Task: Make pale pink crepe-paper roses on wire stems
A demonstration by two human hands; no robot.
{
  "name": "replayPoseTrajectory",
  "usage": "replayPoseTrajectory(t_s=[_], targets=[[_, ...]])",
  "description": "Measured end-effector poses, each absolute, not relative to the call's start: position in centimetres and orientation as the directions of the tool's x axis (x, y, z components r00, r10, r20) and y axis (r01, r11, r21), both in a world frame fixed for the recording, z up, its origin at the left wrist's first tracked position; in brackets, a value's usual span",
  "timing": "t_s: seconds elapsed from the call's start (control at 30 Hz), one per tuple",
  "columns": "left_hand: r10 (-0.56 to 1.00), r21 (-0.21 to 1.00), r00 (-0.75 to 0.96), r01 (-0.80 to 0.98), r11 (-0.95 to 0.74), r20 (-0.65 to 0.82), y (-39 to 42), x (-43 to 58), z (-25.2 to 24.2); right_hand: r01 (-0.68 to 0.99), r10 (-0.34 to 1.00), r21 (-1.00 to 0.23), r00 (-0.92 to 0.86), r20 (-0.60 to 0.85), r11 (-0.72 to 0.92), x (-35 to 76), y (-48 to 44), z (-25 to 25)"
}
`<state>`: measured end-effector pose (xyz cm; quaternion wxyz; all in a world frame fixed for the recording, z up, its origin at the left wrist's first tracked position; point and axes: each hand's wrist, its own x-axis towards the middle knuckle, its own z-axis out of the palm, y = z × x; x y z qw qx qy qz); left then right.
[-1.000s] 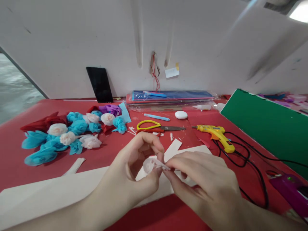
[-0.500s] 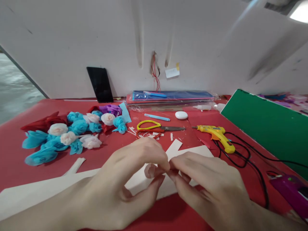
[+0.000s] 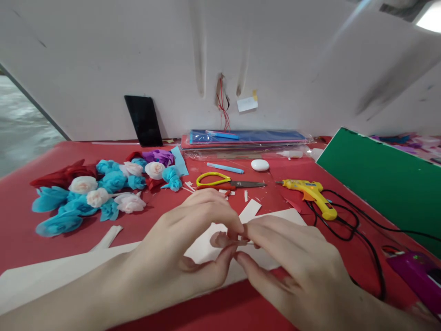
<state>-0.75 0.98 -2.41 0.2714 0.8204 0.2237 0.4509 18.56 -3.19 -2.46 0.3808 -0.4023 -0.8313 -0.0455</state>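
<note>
A small pale pink paper flower is pinched low over white paper, between the thumb and fingers of my left hand. Its thin twisted end points right. My right hand has its fingers curled round that end, the thumb a little apart below; its fingers partly hide the end. Beneath both hands lies the white paper sheet. Just beyond them are yellow-and-red handled scissors and white paper scraps. The yellow glue gun rests to the right.
Blue, pink, red and purple paper flowers are heaped at left. Behind are a blue pen, a white oval object and wrapped sheets. A green board, black cable and purple device are at right.
My right thumb has moved down and away from its forefinger, showing more of the flower's thin end. My left hand keeps its pinch, with the flower shifted slightly right.
</note>
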Motion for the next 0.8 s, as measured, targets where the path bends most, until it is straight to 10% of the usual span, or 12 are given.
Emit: replayPoseTrajectory(t_s=[0.3,0.8], targets=[[0.688,0.661,0.430,0.239,-0.711,0.584,0.68,-0.44,-2.23,0.701,0.590,-0.086,-0.520,0.617,0.708,18.90,-3.28,-2.69],[0.622,0.586,0.497,0.251,-0.770,0.605,1.00,-0.65,-2.60,0.633,0.667,-0.306,-0.470,0.578,0.711,18.91,-3.14,-3.31]])
